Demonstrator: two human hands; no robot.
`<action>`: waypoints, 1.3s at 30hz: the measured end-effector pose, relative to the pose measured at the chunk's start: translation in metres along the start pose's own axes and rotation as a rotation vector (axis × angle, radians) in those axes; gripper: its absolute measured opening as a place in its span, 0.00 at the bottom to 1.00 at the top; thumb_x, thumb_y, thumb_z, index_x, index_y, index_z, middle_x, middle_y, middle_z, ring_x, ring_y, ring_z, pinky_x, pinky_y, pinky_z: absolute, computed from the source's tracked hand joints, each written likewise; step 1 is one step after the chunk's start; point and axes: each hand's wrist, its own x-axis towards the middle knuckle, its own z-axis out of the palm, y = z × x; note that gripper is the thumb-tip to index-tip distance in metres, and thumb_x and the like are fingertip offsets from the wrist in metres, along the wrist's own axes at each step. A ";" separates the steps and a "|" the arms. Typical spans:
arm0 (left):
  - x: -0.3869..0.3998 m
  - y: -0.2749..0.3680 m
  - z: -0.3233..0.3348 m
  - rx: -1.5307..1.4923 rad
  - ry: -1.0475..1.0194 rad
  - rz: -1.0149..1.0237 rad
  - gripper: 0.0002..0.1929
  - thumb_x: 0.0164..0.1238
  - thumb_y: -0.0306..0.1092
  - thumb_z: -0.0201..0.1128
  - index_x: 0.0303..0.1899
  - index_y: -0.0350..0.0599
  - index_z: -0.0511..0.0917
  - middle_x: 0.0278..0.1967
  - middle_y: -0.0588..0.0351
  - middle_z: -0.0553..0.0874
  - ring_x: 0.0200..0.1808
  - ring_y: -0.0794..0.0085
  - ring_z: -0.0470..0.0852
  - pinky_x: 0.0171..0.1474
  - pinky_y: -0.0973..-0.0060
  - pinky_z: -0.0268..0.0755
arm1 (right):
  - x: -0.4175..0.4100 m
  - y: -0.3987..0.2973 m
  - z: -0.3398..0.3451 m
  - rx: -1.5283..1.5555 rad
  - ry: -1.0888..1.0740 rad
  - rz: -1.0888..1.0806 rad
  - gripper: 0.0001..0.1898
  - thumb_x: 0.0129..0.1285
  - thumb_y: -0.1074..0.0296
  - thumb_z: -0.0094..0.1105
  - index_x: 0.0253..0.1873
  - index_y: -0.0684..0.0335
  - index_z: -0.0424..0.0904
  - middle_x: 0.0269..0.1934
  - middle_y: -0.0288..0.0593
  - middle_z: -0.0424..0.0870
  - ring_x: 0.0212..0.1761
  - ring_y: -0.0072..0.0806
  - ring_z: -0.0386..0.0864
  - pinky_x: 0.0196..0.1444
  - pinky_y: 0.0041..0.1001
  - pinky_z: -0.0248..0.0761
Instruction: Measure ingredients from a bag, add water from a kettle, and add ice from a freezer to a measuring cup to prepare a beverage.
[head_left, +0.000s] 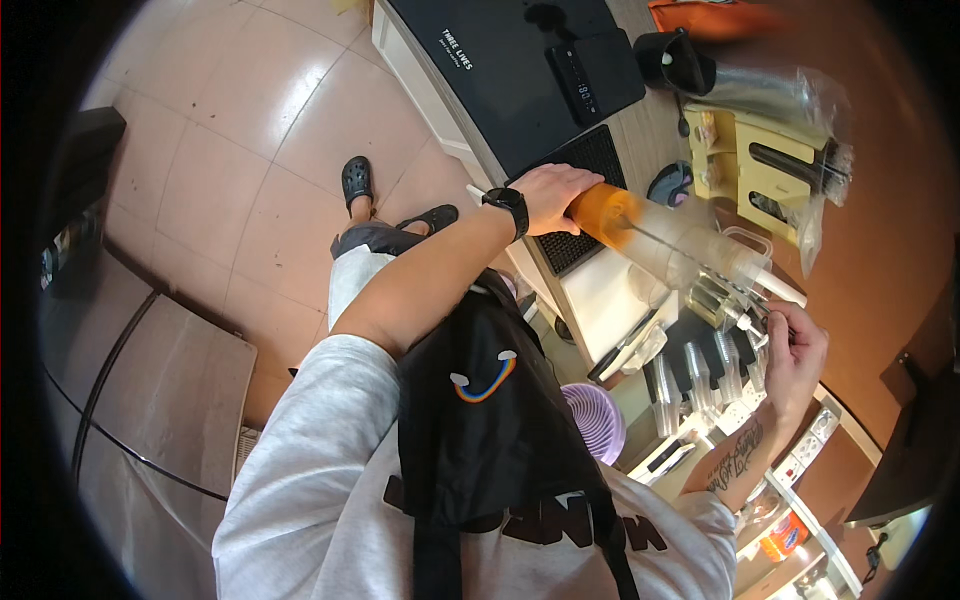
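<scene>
My left hand, with a black watch at the wrist, is wrapped around the lower part of a tall clear pitcher. Orange liquid fills the bottom of the pitcher. A long bar spoon with a twisted shaft reaches down into it. My right hand pinches the upper end of that spoon above the rim. The spoon's tip is lost in the orange liquid. Beside the pitcher lies a black ridged bar mat.
A black digital scale with a lit display rests on a dark counter mat. Behind the pitcher are a yellow organizer box and a black jug. Stacked clear cups and a purple basket are nearer me.
</scene>
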 end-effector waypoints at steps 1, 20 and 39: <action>0.000 0.001 0.000 0.000 -0.002 0.003 0.43 0.49 0.40 0.81 0.69 0.44 0.71 0.63 0.49 0.80 0.65 0.54 0.77 0.71 0.60 0.66 | 0.000 0.003 0.003 0.058 -0.044 0.047 0.07 0.71 0.76 0.58 0.45 0.71 0.85 0.27 0.29 0.77 0.30 0.11 0.68 0.31 0.16 0.59; 0.002 0.000 0.001 0.000 -0.022 -0.005 0.42 0.50 0.40 0.81 0.69 0.44 0.70 0.63 0.49 0.80 0.65 0.54 0.77 0.72 0.59 0.65 | 0.004 0.026 0.036 0.033 0.008 -0.098 0.08 0.73 0.74 0.56 0.44 0.70 0.85 0.23 0.26 0.72 0.24 0.11 0.63 0.26 0.18 0.54; -0.001 0.002 -0.001 -0.013 -0.025 -0.023 0.42 0.50 0.39 0.81 0.69 0.45 0.70 0.63 0.48 0.80 0.66 0.53 0.76 0.72 0.59 0.65 | 0.008 0.019 0.050 0.096 -0.013 0.065 0.07 0.72 0.75 0.57 0.45 0.68 0.85 0.25 0.34 0.80 0.23 0.18 0.72 0.28 0.22 0.63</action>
